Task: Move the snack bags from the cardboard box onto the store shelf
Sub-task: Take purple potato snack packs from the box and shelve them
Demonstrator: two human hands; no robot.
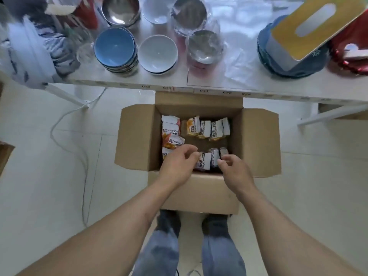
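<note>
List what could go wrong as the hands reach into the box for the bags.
1. The near row of snack bags stands packed upright between the left hand and right hand; pulling some could topple the others.
2. The shelf is crowded with bowls, leaving little bare space.

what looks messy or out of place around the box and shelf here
The snack bags in the cardboard box lie jumbled, some flat, some on edge. On the shelf, a cutting board leans tilted across a stack of blue plates.

Snack bags in cardboard box
</note>
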